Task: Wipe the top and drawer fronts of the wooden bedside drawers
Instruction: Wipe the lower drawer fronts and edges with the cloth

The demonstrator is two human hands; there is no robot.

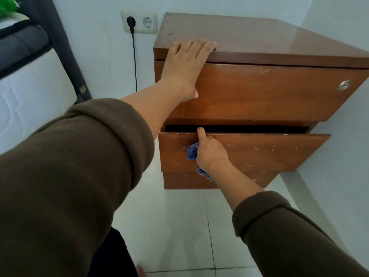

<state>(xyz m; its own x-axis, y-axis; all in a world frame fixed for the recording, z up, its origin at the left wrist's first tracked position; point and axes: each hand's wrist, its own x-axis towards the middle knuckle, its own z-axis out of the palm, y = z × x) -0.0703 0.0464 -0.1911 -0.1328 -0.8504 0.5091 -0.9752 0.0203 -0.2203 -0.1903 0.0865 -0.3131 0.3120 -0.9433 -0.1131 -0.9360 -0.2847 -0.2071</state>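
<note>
The right hand is bunched around a blue cloth, pressing it against the front of the middle drawer, with the thumb hooked up over that drawer's top edge. The left hand lies flat with straight fingers over the front left corner of the drawers' top, palm down across the edge and onto the top drawer front, steadying the unit and gripping nothing.

The middle drawer stands slightly pulled out, a dark gap showing above it. Its front runs long from left to right, and the cloth sits near its left end, so nearly all the unwiped length (speckled with pale flecks) lies off to the right of the cloth hand. That hand is the nearer one; a sweep rightward along the long axis looks like the natural next stroke. The bottom drawer front lies just below.

A wall socket with a black cable is on the wall to the left, and a bed beyond it.
</note>
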